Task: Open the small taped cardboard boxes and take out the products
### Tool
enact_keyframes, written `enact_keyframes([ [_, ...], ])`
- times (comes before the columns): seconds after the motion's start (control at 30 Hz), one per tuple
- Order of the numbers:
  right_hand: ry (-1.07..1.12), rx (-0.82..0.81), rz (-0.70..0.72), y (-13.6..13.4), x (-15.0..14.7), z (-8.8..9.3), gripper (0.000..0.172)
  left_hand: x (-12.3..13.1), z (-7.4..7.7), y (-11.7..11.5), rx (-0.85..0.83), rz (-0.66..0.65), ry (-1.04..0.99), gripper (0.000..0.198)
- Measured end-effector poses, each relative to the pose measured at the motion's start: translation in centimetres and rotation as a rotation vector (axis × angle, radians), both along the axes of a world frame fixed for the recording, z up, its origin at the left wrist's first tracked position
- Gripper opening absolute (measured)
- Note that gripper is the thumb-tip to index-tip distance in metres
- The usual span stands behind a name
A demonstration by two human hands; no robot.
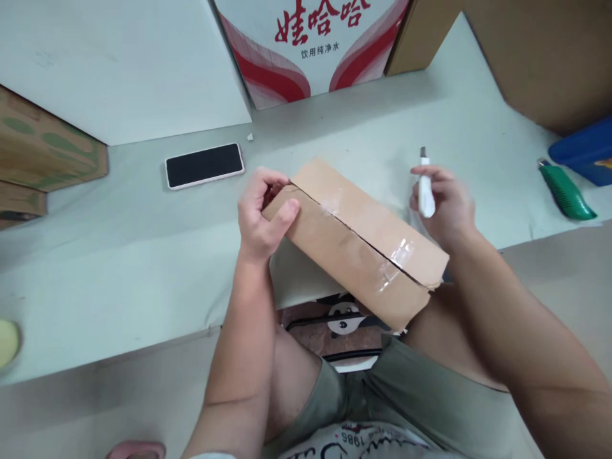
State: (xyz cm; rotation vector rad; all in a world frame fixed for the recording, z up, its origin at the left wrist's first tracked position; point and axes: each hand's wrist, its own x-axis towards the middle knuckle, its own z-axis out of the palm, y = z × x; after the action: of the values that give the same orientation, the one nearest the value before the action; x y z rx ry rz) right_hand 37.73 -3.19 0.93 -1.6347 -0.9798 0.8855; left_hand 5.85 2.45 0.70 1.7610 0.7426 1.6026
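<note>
A brown cardboard box point(356, 239) with clear tape along its top seam lies at the table's front edge, partly over my lap. The seam shows as a dark slit along its length. My left hand point(261, 213) grips the box's left end, fingers curled over the corner and thumb on the near flap. My right hand point(442, 204) is just right of the box and holds a small white utility knife point(425, 188) upright, its metal blade pointing away from me. The knife does not touch the box.
A black phone point(204, 165) lies on the pale green table point(119, 255) to the left. A green cutter point(567, 191) and a blue object point(586, 150) sit far right. Cartons stand at the back, one red-and-white point(310, 44). A white board point(119, 64) leans back left.
</note>
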Motion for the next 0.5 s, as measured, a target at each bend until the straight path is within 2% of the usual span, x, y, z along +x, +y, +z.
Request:
enact_keyframes([
  [0.03,0.117,0.075,0.020,0.1,0.1,0.5,0.036,0.0,0.1,-0.2,-0.006,-0.026,0.013,0.029],
  [0.1,0.197,0.196,0.034,-0.2,0.0,1.9,0.034,-0.1,0.0,-0.5,-0.038,-0.075,0.004,0.032],
  [0.23,0.104,0.379,-0.039,-2.8,-2.5,6.1,0.030,-0.4,-1.0,-0.6,-0.158,-0.145,-0.032,0.041],
  [0.3,0.064,0.473,0.074,-4.9,-4.7,8.6,0.028,-0.6,-1.3,-0.6,-0.204,-0.180,-0.050,0.044],
  [0.37,0.028,0.489,0.211,-6.9,-7.2,10.9,0.034,-0.6,-1.2,-0.6,-0.232,-0.223,-0.062,0.045],
  [0.43,-0.015,0.473,0.218,-8.4,-9.3,12.5,0.032,-0.5,-1.0,-0.6,-0.249,-0.264,-0.068,0.045],
  [0.5,-0.172,0.431,0.243,-9.1,-10.6,13.2,0.036,-0.4,-0.7,-0.7,-0.267,-0.294,-0.071,0.045],
])
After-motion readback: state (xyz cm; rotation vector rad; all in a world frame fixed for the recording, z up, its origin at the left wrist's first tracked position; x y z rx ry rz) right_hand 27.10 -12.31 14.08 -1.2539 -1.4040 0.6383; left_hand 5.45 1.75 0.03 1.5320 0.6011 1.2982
